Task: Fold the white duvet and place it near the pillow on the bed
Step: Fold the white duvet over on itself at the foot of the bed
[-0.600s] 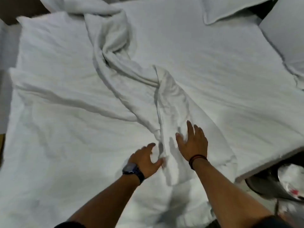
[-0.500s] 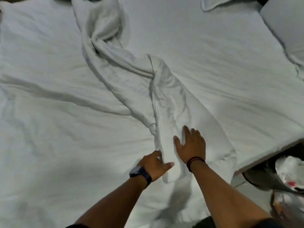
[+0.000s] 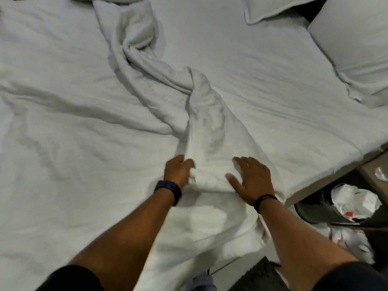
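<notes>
The white duvet (image 3: 73, 133) lies spread and creased over the left of the bed, with a twisted ridge running from the top middle down to my hands. My left hand (image 3: 178, 171), with a dark watch on the wrist, grips a bunched fold of the duvet's near edge. My right hand (image 3: 251, 177) lies flat on the same fold with fingers spread, just right of the left one. One white pillow (image 3: 357, 49) sits at the far right and another pillow (image 3: 277, 7) at the top edge.
The bed's bare sheet (image 3: 273, 91) fills the right half up to the mattress edge. Beside the bed at lower right stands a dark bin (image 3: 327, 208) with crumpled white rubbish. A dark mat (image 3: 258, 278) lies on the floor below.
Both hands have slid back toward me along the duvet ridge. The left hand has closed on a fold of it; the right stays flat but has shifted to the right.
</notes>
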Action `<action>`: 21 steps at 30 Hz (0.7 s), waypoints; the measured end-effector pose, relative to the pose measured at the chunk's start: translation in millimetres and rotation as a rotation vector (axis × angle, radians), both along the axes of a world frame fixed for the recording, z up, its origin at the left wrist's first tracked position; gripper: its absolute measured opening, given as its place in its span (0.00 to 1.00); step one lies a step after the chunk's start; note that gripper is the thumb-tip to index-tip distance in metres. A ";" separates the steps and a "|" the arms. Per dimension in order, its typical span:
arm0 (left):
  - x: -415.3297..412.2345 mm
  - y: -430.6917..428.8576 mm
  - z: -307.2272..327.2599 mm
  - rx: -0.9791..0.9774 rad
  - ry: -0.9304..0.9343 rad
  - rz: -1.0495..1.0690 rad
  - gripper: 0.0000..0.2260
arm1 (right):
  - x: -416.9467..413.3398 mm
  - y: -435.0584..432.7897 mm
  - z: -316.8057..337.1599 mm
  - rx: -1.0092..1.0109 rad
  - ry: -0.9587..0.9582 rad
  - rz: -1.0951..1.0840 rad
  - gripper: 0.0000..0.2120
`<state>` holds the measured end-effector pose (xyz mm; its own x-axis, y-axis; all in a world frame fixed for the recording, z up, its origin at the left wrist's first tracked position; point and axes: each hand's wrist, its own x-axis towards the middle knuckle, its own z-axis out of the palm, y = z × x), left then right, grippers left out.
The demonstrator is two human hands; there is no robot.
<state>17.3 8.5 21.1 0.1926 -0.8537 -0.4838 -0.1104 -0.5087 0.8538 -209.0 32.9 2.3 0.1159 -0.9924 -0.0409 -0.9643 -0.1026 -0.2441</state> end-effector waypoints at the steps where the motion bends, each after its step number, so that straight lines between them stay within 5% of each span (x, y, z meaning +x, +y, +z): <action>1: 23.7 2.0 16.6 -0.012 0.005 0.045 0.07 | 6.4 8.7 10.8 0.030 0.049 0.051 0.37; 3: 65.7 10.7 37.9 -0.003 0.017 0.100 0.07 | 28.5 17.9 24.3 0.120 0.138 0.176 0.40; 5: 97.7 27.9 43.0 0.027 0.000 0.126 0.04 | 63.0 26.3 25.1 0.162 0.208 0.272 0.26; 8: 121.6 55.4 26.6 -0.030 0.012 0.070 0.09 | 100.4 43.9 17.9 0.053 0.071 0.087 0.13; 10: 131.2 73.9 9.1 -0.127 -0.015 -0.066 0.22 | 115.0 55.6 21.1 -0.093 -0.090 -0.066 0.11; 13: 127.6 103.0 -14.6 -0.126 -0.340 -0.412 0.51 | 130.1 61.1 35.1 -0.226 -0.265 -0.161 0.13; 15: 119.8 119.0 -17.2 -0.121 -0.239 -0.358 0.36 | 136.3 64.2 38.5 -0.233 -0.261 -0.140 0.14; 17: 121.6 130.7 -8.3 -0.194 -0.020 -0.076 0.16 | 135.5 69.4 36.9 -0.211 -0.167 -0.059 0.14; 21: 178.3 140.4 26.6 -0.267 0.082 0.236 0.11 | 129.4 86.1 27.5 -0.238 0.032 0.296 0.14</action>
